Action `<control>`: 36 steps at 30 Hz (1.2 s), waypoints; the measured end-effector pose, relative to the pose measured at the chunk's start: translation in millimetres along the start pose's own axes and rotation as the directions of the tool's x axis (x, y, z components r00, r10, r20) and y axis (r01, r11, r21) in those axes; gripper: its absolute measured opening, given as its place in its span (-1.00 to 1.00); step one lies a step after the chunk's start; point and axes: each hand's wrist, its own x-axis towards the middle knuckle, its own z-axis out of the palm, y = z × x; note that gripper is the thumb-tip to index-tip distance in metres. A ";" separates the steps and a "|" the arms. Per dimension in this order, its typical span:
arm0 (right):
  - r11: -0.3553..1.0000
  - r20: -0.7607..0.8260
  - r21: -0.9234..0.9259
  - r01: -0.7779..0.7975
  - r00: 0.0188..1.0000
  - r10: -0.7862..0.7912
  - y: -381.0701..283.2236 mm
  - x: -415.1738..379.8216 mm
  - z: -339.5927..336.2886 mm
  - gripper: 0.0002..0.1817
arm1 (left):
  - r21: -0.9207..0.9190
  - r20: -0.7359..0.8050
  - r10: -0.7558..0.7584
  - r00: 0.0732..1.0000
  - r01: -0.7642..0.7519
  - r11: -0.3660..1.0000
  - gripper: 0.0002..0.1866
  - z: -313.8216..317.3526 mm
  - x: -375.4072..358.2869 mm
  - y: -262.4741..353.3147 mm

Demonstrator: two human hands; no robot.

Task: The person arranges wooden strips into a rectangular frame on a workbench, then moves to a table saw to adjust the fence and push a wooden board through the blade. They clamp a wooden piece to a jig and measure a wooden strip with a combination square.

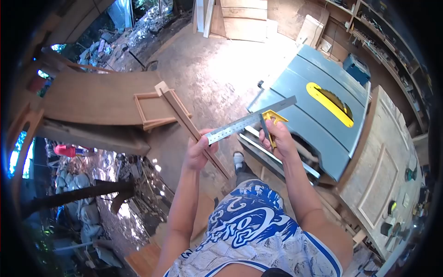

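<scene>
My left hand [199,151] is closed around a long, narrow wooden strip [182,117] that runs diagonally from the upper left down toward my feet. In my right hand [280,141] is a combination square [244,121] with a yellow head [275,116] and a long steel blade. The lower left end of that blade lies right at my left thumb and overlaps the strip there. Behind the strip's upper part, a small rectangular wooden frame [140,113] rests at the edge of a brown board.
To the right stands a table saw [288,87] with a yellow insert around its dark blade [339,104]. Beyond it is a workbench [364,175] with a panel and small tools. The brown board [92,97] spans the left side. A blue toolbox [356,69] sits near the shelves.
</scene>
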 end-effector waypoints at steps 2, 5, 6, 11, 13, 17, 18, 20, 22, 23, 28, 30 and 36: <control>1.000 -0.061 0.011 0.029 0.998 -0.028 0.5 53.9 6.2 -0.74 | 0.026 0.090 -0.037 0.995 0.035 0.999 -0.40 -39.6 50.4 13.1; 0.999 -0.086 -0.047 0.025 0.996 -0.029 -1.2 123.0 29.2 -0.73 | 0.117 -0.070 -0.109 0.992 0.116 0.986 -0.42 -69.7 113.0 24.4; 0.995 -0.077 -0.091 0.032 0.996 -0.039 -2.7 145.2 35.9 -0.73 | 0.140 -0.017 -0.149 0.989 0.150 0.979 -0.47 -77.1 135.1 28.2; 0.975 -0.237 -0.124 0.187 0.948 -0.212 -17.5 228.3 52.3 -0.74 | 0.069 0.042 -0.144 0.989 0.141 0.988 -0.58 -132.0 249.3 25.9; 0.965 -0.308 -0.164 0.206 0.918 -0.249 -26.1 258.8 53.7 -0.74 | 0.046 0.127 -0.186 0.974 0.181 0.982 -0.62 -153.3 296.4 20.0; 0.931 -0.362 -0.273 0.241 0.871 -0.332 -11.5 337.1 61.0 -0.73 | -0.027 0.150 -0.251 0.956 0.257 0.966 -0.77 -185.3 371.8 -7.2; 0.923 -0.436 -0.277 0.268 0.820 -0.370 -9.0 353.0 66.2 -0.72 | -0.064 0.156 -0.264 0.952 0.277 0.959 -0.78 -195.2 386.7 -9.6; 0.897 -0.482 -0.352 0.268 0.770 -0.419 -7.0 386.0 69.9 -0.73 | -0.084 0.207 -0.256 0.944 0.278 0.957 -0.77 -213.4 423.8 -9.3; 0.865 -0.509 -0.425 0.267 0.720 -0.472 -11.9 408.4 75.2 -0.75 | -0.078 0.240 -0.287 0.927 0.313 0.947 -0.76 -222.3 452.4 -9.3; 0.855 -0.548 -0.459 0.243 0.680 -0.487 -16.6 415.9 79.8 -0.76 | -0.070 0.268 -0.311 0.912 0.341 0.938 -0.75 -222.1 462.2 -10.7; 0.786 -0.705 -0.590 0.184 0.357 -0.612 -47.7 421.8 110.7 -0.76 | -0.027 0.398 -0.387 0.832 0.432 0.901 -0.71 -185.8 500.4 -7.9; 0.773 -0.727 -0.602 0.199 0.263 -0.634 -56.0 418.5 111.5 -0.78 | -0.032 0.454 -0.386 0.803 0.448 0.894 -0.71 -163.7 508.7 -7.2; 0.730 -0.734 -0.676 0.100 0.009 -0.680 -94.1 399.9 87.6 -0.78 | -0.039 0.635 -0.361 0.683 0.495 0.868 -0.70 -94.9 542.4 -33.3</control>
